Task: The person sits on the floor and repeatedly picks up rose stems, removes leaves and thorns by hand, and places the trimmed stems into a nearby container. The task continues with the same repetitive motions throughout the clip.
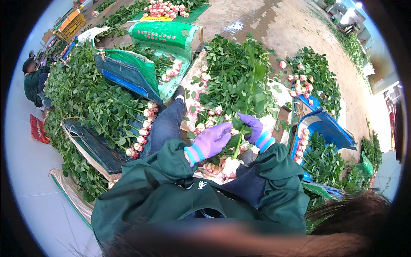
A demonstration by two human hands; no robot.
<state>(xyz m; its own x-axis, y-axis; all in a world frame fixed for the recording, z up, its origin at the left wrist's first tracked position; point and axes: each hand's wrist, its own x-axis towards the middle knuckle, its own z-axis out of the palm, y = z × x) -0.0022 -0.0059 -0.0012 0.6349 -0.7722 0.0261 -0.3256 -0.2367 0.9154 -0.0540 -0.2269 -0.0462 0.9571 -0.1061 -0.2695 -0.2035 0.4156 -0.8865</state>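
Observation:
Between my hands runs a long rose stem [237,146], its pale pink-white bloom [230,166] hanging towards my lap and its leafy end blurred farther out. My right hand [253,128], in a purple glove with a blue-striped cuff, curls around this stem; leaves partly hide the grip. My left hand [212,139], gloved alike, is just left of the stem with fingers partly bent and nothing visible in it. Beneath both hands lie pink-edged roses [205,125] and a thick heap of leafy stems [237,67]. More blooms rest close to my lap [213,168].
Rose bundles [141,138] lie to the left beside blue and green sheet flaps [128,72]. At right, a blue wrap [324,125] holds more roses. A green printed sack [163,37] stands ahead. A seated person [33,80] is at far left. Wet patches mark the floor [234,27].

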